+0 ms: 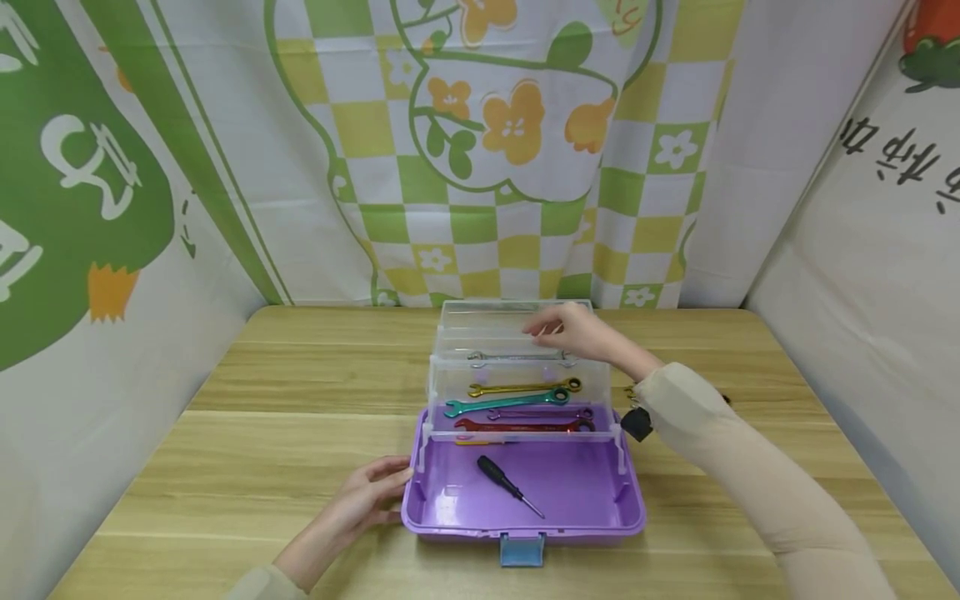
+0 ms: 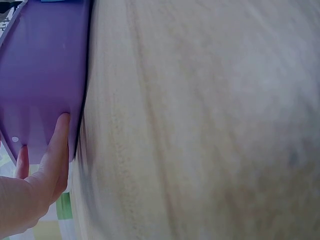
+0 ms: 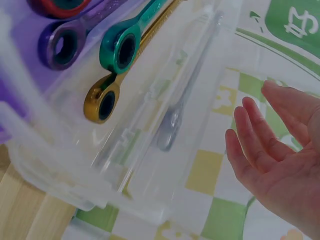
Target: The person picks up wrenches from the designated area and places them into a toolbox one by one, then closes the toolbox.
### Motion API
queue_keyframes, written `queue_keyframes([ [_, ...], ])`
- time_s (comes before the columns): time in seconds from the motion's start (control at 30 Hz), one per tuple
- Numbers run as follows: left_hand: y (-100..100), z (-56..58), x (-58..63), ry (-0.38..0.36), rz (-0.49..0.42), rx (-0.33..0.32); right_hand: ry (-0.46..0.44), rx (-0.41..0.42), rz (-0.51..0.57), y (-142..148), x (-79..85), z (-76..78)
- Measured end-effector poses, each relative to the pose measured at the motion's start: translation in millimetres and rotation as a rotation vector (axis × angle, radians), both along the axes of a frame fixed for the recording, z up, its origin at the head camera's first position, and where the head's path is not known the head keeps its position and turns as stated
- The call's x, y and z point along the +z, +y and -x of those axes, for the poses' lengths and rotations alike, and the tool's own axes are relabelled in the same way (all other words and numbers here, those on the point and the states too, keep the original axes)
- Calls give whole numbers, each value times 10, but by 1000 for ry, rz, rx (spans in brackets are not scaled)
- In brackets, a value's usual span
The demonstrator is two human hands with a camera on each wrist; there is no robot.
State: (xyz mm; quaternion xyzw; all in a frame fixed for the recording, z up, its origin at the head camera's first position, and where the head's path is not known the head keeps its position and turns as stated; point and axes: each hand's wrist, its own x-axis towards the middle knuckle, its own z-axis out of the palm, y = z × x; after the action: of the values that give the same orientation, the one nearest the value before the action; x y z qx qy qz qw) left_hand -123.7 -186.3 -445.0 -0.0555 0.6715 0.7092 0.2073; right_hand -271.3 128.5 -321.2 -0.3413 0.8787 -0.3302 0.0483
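Note:
A purple toolbox [image 1: 636,504] stands unfolded, its clear plastic trays [image 1: 441,379] stepped up toward the back. My left hand [image 1: 367,492] rests against the box's left end, fingers extended along its wall. Over the rearmost tray hovers my right hand [image 1: 573,332], its fingers loosely bent and nothing between them. Beneath it, a silver wrench [image 3: 171,125] lies in that tray. Further forward are a gold wrench [image 1: 525,388], a teal wrench [image 1: 510,404], a purple wrench [image 1: 540,414] and a red wrench [image 1: 517,427]. A black-handled screwdriver [image 1: 497,472] lies on the box floor.
A blue latch [image 1: 522,551] hangs from the box's front edge. Behind the trays, a thin yellow-orange piece [image 1: 480,442] shows low down. Gold-coloured metal [image 1: 630,392] peeks out beside the right sleeve on the wooden table [image 1: 315,400]. Printed curtains [image 1: 480,225] enclose the back and sides.

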Motion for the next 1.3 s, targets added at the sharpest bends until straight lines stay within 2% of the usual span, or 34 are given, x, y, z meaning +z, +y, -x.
queue_keyframes([
  [0.47,3,-8,15,0,-6,5,59,-190,170,508,-104,-198],
  [0.7,3,-8,8,3,1,7,25,-257,207,830,-237,-246],
  [1.03,-4,-3,-3,3,1,-3,-54,-315,112,1210,-459,-283],
  [1.3,1,-3,8,4,-2,-10,-60,-308,52,1406,-704,-277],
])
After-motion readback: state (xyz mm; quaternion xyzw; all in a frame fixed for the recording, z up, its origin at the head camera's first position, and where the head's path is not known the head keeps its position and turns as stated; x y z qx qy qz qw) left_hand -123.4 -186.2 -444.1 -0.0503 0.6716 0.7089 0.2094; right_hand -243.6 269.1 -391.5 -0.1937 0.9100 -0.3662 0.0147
